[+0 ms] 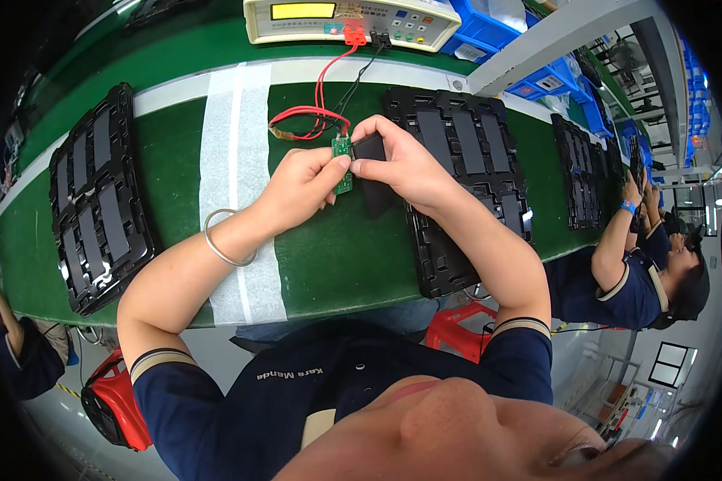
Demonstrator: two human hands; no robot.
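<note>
Green circuit board (pixel 342 163) upright between hands, long axis vertical

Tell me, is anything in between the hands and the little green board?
No, nothing is. The left hand pinches the small green circuit board directly, and the right hand presses a flat black pack against it. The red and black wires run off behind toward the beige tester.

My right hand (pixel 401 164) covers most of the black flat part (pixel 371 148) I pinch, and my left hand's fingers (pixel 329 172) hide the middle of the small green circuit board (pixel 342 148). The meter (pixel 353 20) is cut off at the top edge.
</note>
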